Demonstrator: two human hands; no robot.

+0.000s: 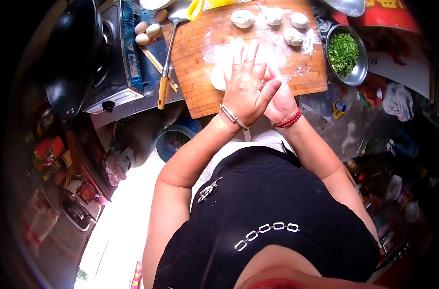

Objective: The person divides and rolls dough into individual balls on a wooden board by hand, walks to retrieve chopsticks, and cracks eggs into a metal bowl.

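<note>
Over a floured wooden board (193, 58), a person's left hand (246, 89) lies across the right hand (283, 102), the two pressed together. The left grip is flat, fingers extended; the right fingers are mostly hidden, and whether anything sits between the palms cannot be told. A pale piece of dough (218, 80) lies beside the left hand, four dough balls (293, 37) rest toward the far edge, and chopped greens (343, 54) fill a metal bowl (361, 72) at right.

Black wok (68, 58) on stove (116, 72); four eggs (142, 39) near chopsticks (153, 61); white plastic bag (398, 102) at right.
</note>
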